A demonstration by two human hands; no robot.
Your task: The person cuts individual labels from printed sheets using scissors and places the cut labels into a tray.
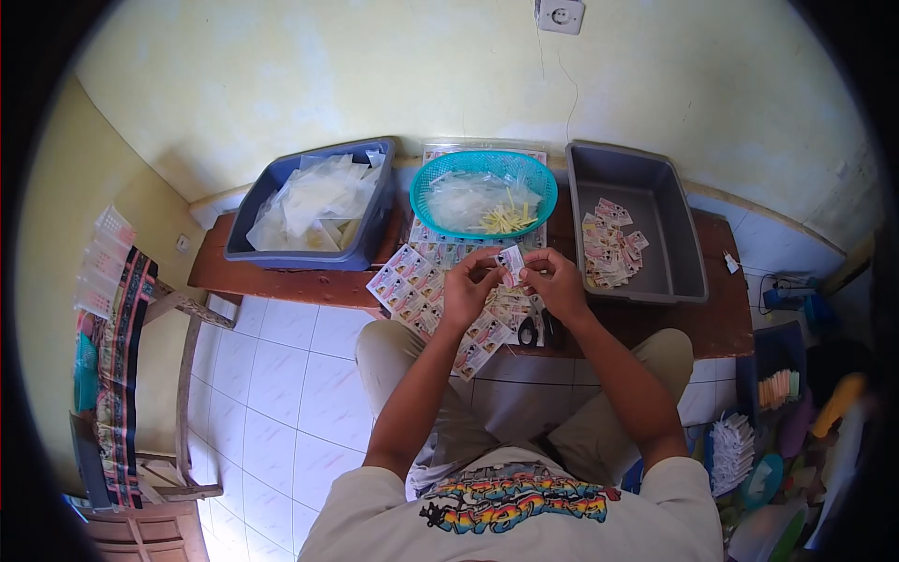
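Observation:
Between my two hands is a small printed label (511, 263), pink and white. My left hand (470, 284) pinches its left side, and my right hand (558, 283) pinches the right side. Beneath them lie uncut sheets of the same labels (408, 281) and a heap of loose ones. Black-handled scissors (530, 332) rest just below my right hand. Right behind the hands, a turquoise basket (419, 214) holds clear plastic pouches (468, 199) and a bunch of thin pale-yellow strips (509, 218).
On the wooden bench (721, 272), a grey tub (253, 229) full of translucent sheets stands left. Another grey tub (660, 178) at right contains several cut labels (613, 245). A rack with patterned cloth (122, 356) is far left; assorted containers (773, 361) crowd the right floor.

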